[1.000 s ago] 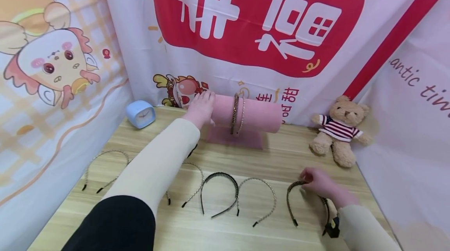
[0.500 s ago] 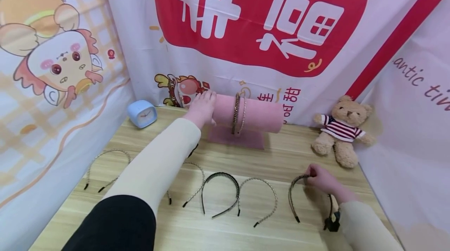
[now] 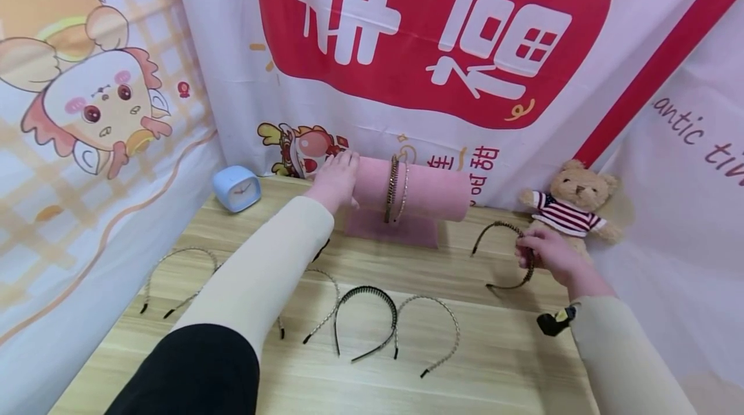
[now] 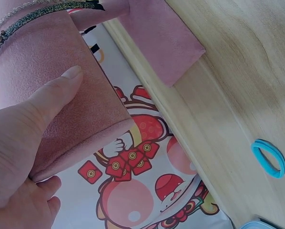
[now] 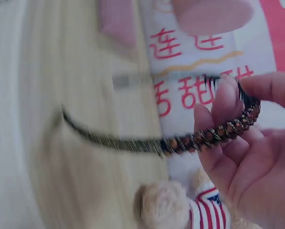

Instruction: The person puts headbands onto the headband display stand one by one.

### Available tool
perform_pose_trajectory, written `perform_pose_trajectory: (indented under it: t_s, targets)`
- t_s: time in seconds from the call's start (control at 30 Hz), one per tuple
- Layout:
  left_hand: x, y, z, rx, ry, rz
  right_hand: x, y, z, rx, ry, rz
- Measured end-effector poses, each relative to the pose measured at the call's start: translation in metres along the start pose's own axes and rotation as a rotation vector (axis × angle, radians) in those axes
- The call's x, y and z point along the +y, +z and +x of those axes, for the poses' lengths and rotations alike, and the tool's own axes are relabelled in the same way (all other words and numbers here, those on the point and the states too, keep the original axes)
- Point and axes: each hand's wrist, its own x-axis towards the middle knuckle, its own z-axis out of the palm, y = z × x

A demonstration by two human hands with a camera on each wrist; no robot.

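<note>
In the head view, my left hand (image 3: pixel 337 179) grips the left end of a pink padded roll stand (image 3: pixel 438 194). Its thumb lies along the fabric in the left wrist view, with fingers curled under the end. A dark beaded headband (image 3: pixel 392 190) and a thin light headband (image 3: pixel 403 194) hang round the roll. My right hand (image 3: pixel 549 252) pinches another dark headband (image 5: pixel 204 139) by its beaded middle, above the table in front of the teddy bear. Both tips of this band point left, toward the stand.
Several headbands lie along the table, among them a black toothed one (image 3: pixel 367 288) and a light twisted one (image 3: pixel 452 313). A teddy bear (image 3: pixel 560 216) sits back right, a blue clock (image 3: pixel 237 189) back left. The left wrist view shows a blue hair tie (image 4: pixel 262 163).
My right hand has lifted the dark headband off the table at the right, moved it up toward the bear and turned its tips leftward. The left hand keeps its grip on the stand.
</note>
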Motion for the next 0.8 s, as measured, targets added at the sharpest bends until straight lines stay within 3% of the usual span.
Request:
perform_pose_trajectory:
  t_s: [0.2, 0.4, 0.8]
  targets:
    - [-0.001, 0.002, 0.002, -0.002, -0.001, -0.001, -0.013, 0.005, 0.013, -0.010, 0.012, 0.266]
    - [-0.002, 0.003, 0.003, -0.004, -0.002, -0.011, -0.027, 0.021, 0.025, -0.113, -0.088, 0.587]
    - [-0.002, 0.003, 0.002, -0.004, 0.000, -0.019, -0.066, 0.060, 0.049, 0.030, -0.145, 0.730]
